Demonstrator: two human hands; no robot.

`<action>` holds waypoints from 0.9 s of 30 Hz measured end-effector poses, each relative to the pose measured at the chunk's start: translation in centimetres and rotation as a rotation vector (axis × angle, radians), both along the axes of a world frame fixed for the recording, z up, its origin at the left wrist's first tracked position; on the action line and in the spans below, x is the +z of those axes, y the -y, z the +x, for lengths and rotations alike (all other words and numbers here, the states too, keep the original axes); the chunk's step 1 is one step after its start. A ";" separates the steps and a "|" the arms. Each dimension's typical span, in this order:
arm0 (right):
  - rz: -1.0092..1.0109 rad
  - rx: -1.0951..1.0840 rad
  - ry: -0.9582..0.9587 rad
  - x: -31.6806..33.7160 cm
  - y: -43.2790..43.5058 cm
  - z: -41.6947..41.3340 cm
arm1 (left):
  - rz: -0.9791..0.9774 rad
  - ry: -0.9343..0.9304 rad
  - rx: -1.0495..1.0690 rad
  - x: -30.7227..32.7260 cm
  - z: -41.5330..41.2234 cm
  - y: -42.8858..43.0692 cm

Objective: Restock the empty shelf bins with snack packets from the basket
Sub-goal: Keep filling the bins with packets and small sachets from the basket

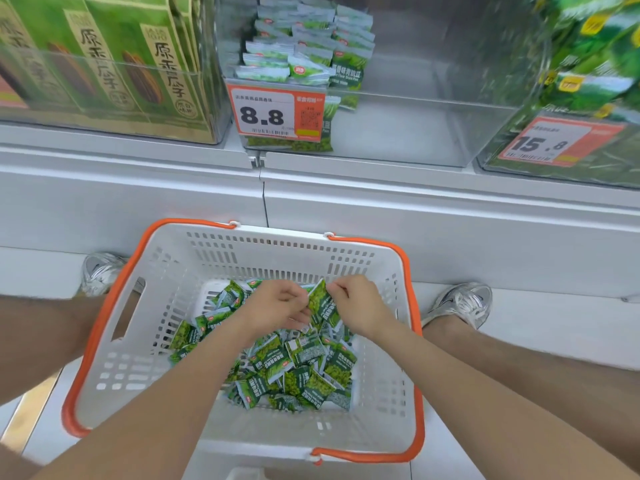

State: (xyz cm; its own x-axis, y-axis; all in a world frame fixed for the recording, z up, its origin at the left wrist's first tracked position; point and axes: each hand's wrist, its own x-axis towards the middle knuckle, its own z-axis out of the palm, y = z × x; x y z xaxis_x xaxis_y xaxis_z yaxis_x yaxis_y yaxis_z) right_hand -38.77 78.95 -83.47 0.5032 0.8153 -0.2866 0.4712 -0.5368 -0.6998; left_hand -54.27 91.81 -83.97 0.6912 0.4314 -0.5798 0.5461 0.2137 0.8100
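A white basket (388, 375) with orange handles stands on the floor below me, holding several small green snack packets (304, 368). Both hands are down inside it. My left hand (277, 306) and my right hand (356, 303) pinch the same bunch of green packets (323, 304), lifted above the pile. Above, a clear shelf bin (415, 133) holds a stack of the same packets (304, 53) at its left side; its right side is bare.
Green and tan cartons (114, 64) fill the bin at left, large green bags (595, 74) the bin at right. Price tags read 8.8 (273, 114) and 15.8 (550, 142). My two shoes (460, 303) flank the basket on the white floor.
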 end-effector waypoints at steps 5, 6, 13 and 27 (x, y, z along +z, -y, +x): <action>0.054 -0.025 -0.293 0.5 0.4 -0.5 | -0.078 0.074 0.134 1.2 -0.3 -1.1; 0.052 -0.038 -0.339 0.7 0.4 -0.6 | -0.089 0.087 0.147 1.4 -0.3 -1.2; 0.227 -0.223 -0.402 2.7 -0.8 -0.2 | -0.192 0.134 0.309 2.2 0.6 -1.0; 0.392 -0.262 -0.541 4.3 -1.3 0.5 | -0.151 0.261 0.255 4.2 1.9 -1.1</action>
